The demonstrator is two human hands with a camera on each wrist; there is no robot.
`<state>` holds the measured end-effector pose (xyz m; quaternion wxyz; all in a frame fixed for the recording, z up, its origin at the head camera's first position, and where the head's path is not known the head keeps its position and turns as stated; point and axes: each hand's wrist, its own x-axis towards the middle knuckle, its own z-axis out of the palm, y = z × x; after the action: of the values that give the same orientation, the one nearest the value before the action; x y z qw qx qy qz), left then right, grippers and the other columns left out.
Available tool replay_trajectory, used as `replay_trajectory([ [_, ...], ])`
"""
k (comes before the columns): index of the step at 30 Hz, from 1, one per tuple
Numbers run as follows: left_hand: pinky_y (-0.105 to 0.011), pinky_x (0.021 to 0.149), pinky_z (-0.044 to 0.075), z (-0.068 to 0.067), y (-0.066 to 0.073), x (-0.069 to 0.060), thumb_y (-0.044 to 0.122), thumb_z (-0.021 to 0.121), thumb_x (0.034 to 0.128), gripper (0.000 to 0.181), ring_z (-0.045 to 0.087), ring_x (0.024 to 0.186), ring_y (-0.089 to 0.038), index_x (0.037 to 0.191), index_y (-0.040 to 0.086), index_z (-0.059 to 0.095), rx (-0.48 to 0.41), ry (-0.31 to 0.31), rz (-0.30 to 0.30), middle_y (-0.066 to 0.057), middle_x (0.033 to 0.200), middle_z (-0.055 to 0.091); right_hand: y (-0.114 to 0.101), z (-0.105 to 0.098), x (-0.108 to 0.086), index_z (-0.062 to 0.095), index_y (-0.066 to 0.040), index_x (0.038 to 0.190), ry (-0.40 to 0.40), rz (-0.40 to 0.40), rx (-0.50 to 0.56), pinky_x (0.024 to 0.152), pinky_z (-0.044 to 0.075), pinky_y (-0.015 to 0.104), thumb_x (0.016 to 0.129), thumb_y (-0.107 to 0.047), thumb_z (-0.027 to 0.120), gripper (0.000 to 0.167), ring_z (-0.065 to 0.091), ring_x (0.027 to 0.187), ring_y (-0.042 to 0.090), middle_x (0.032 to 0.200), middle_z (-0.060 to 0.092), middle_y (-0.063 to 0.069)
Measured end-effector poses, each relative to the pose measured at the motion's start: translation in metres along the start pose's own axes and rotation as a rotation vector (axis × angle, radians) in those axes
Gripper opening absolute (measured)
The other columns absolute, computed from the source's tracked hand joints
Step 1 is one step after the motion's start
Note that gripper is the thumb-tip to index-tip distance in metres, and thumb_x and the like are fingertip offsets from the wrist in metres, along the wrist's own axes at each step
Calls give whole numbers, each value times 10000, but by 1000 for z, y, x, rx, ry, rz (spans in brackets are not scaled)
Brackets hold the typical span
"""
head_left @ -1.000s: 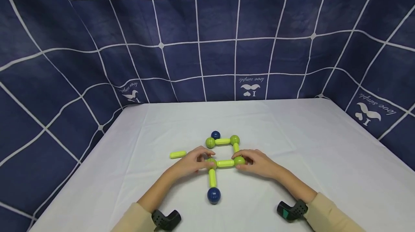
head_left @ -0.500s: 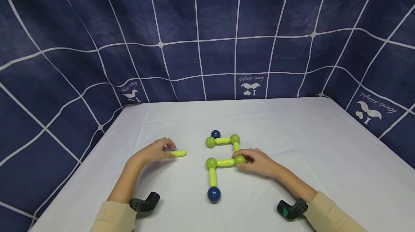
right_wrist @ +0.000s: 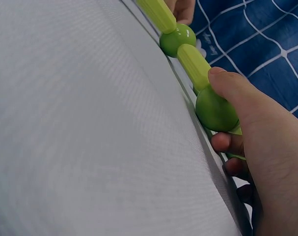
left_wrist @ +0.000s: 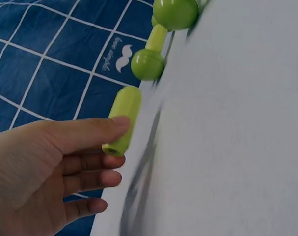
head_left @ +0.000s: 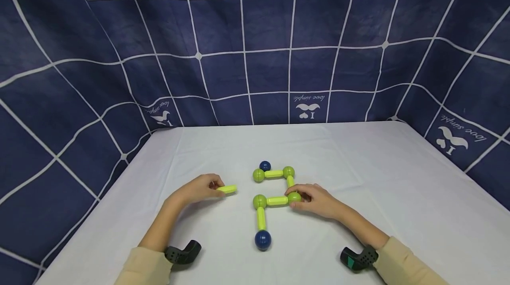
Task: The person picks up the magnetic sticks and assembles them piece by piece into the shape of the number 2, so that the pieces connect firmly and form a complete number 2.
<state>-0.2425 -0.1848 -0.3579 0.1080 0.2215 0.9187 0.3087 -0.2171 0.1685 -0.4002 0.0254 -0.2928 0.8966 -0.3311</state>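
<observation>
A loose yellow-green rod point(head_left: 229, 189) is pinched between the thumb and fingers of my left hand point(head_left: 199, 190); the left wrist view shows this rod point(left_wrist: 130, 102) raised off the cloth. My right hand point(head_left: 318, 202) grips a green ball point(right_wrist: 215, 110) at the near right corner of a joined ball-and-rod figure. From that ball one rod point(head_left: 277, 201) runs left to another green ball point(head_left: 260, 201), and a second rod point(head_left: 290, 181) runs back to a far green ball point(head_left: 288, 171). A rod point(head_left: 260, 218) leads from the near left ball to a blue ball point(head_left: 263, 240).
At the back, a rod point(head_left: 273, 173) joins the far right ball to a green ball point(head_left: 258, 175). A blue ball point(head_left: 264, 166) sits just behind that one. White cloth point(head_left: 378, 223) covers the table, and a dark blue checked curtain point(head_left: 267, 72) stands behind.
My left hand let go of the near left green ball, moved left to the loose rod, took hold of it and brought it slightly right. My right hand stays at its ball.
</observation>
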Motion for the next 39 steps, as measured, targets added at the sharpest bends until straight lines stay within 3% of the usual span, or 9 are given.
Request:
replay_trajectory([
  [7, -257, 675, 383, 6, 24, 0, 220, 696, 781, 164, 459, 743, -133, 864, 87, 647, -88, 5, 33, 11, 766, 541, -1, 1, 0, 583, -346, 1079, 4, 3, -20, 637, 308, 231, 820, -437, 620, 277, 409, 678, 33, 728, 469, -142],
  [13, -227, 643, 382, 21, 44, 4, 238, 702, 782, 169, 451, 729, -119, 864, 102, 644, -130, -38, 115, 32, 735, 514, 0, 0, 0, 585, -336, 1080, -4, -4, -15, 607, 345, 202, 824, -397, 628, 267, 427, 662, 25, 738, 492, -140],
  [21, -187, 596, 370, 50, 72, 5, 277, 726, 759, 185, 444, 698, -77, 847, 139, 640, -187, 31, 206, 56, 746, 513, 3, -2, 1, 577, -329, 1106, 2, 16, 25, 597, 338, 194, 836, -356, 627, 276, 419, 663, 40, 751, 485, -117],
  [29, -167, 614, 376, 81, 96, -4, 372, 728, 738, 203, 441, 719, -56, 797, 204, 629, -77, 49, 240, 81, 794, 513, 5, -1, 4, 578, -287, 1123, -6, 7, 52, 590, 325, 197, 852, -336, 611, 278, 401, 660, 51, 736, 462, -87],
  [35, -130, 604, 349, 94, 100, -10, 375, 735, 730, 195, 418, 750, -28, 808, 210, 666, 35, 86, 296, 129, 831, 470, 2, -2, 6, 578, -187, 1143, 5, 15, 80, 586, 313, 202, 859, -223, 614, 288, 373, 642, 61, 702, 409, -57],
  [39, -115, 599, 331, 98, 99, -13, 372, 739, 728, 207, 401, 717, -12, 815, 194, 679, 104, 77, 340, 137, 815, 462, 7, 1, 6, 572, -183, 1157, 9, 28, 83, 585, 312, 201, 858, -213, 617, 304, 369, 635, 60, 692, 394, -62],
])
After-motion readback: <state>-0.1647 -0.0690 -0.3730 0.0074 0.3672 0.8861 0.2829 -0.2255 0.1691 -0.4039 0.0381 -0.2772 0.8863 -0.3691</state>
